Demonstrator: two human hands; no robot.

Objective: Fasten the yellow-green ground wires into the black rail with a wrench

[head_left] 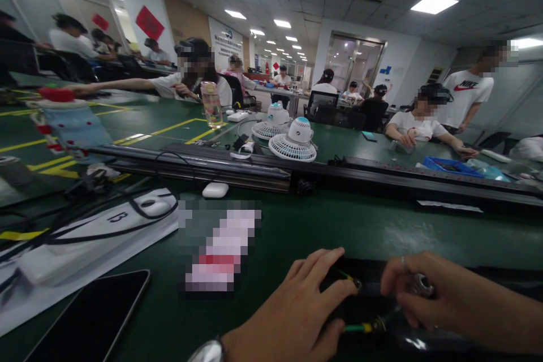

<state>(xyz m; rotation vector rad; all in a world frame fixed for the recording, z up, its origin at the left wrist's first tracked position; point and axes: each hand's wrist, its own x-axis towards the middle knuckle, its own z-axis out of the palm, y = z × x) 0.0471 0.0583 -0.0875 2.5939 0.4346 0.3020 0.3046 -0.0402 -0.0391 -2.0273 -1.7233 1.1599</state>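
My left hand, with a watch at the wrist, reaches over a dark, glossy object at the front edge. Its fingers are stretched and apart; the thumb tip touches or lies beside a green-and-yellow wire with a metal end. Another thin wire shows by the index finger, ending in a small ring-like piece. Across from it, my right hand has its fingers curled around a slim tool with a rounded shiny metal end. The tool's shaft points down-left toward the wire's metal end and is blurred.
A phone, a white power strip with black cables and a white earbud case lie on the left. Long dark rails cross the table. Beyond stand two white fans, a bottle, a blue tray and several people.
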